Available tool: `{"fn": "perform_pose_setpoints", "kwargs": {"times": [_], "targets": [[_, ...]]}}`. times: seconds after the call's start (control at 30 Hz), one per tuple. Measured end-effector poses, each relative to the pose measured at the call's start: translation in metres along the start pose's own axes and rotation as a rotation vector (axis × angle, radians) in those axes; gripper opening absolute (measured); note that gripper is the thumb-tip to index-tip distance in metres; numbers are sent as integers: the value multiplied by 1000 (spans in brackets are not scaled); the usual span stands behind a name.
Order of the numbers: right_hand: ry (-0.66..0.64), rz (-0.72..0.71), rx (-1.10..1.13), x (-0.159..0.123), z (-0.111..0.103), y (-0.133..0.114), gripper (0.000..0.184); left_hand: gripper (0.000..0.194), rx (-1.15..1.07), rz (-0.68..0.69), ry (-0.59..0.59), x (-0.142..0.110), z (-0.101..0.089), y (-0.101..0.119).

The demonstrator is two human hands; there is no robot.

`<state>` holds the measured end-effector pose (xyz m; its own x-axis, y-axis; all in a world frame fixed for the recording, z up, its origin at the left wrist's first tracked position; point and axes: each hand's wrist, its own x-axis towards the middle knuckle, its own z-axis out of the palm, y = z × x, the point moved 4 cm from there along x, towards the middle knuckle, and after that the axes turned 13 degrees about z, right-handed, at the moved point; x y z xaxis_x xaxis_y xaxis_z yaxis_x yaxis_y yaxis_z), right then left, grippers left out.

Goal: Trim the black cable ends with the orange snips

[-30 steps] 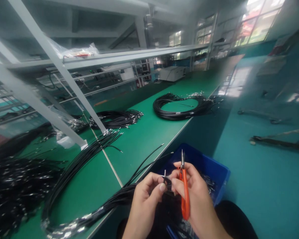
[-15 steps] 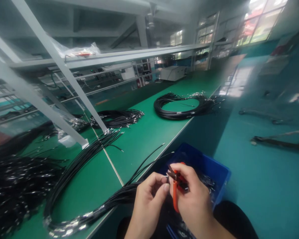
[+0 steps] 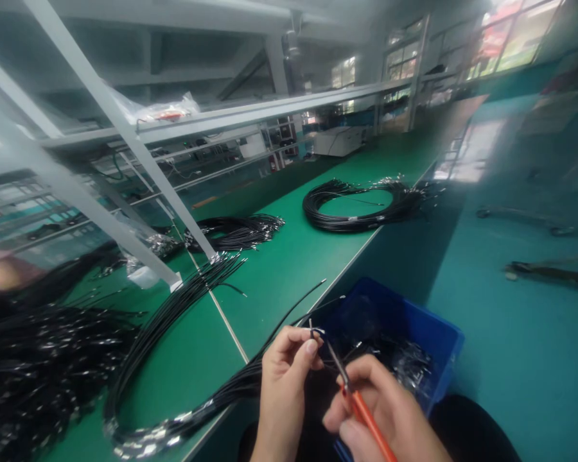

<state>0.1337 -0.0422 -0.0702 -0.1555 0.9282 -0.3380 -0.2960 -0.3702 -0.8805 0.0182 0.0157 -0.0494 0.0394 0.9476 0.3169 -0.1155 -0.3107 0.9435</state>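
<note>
Near the front edge of the bench, my left hand (image 3: 286, 378) pinches the end of a black cable (image 3: 311, 328) between thumb and fingertips. A pale inner strand sticks out sideways from the tip. My right hand (image 3: 383, 404) grips orange-handled cutters (image 3: 359, 401), with their metal jaws pointing up and left, just right of the cable end and apart from it. Behind my left hand runs a curved bundle of black cables (image 3: 139, 350), lying on the green bench with silvery bands at its bend.
A blue bin (image 3: 446, 340) holding small clear and dark pieces sits below the bench edge. A coiled cable bundle (image 3: 349, 223) and another bundle (image 3: 236, 231) lie farther back. Loose cables (image 3: 52, 372) pile up at left, where a person's arm (image 3: 2, 273) shows. Slanted white posts (image 3: 125, 128) carry a shelf.
The cutters have moved down and away from the cable end, and have turned in my right hand. The cable tip now points up from my left hand's pinch.
</note>
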Motion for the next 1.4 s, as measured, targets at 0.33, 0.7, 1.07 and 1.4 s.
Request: {"fn": "perform_pose_setpoints", "kwargs": {"times": [0.33, 0.7, 1.07, 1.4], "targets": [[-120, 235, 97, 10, -1, -5, 36, 1, 67, 43, -44, -5, 7, -4], [-27, 271, 38, 13, -5, -2, 32, 5, 128, 12, -56, -4, 12, -4], [-182, 208, 127, 11, -22, 11, 43, 6, 153, -5, -56, -4, 11, -19], [-153, 236, 37, 15, -22, 5, 34, 6, 174, 16, -88, -4, 18, -16]]}}
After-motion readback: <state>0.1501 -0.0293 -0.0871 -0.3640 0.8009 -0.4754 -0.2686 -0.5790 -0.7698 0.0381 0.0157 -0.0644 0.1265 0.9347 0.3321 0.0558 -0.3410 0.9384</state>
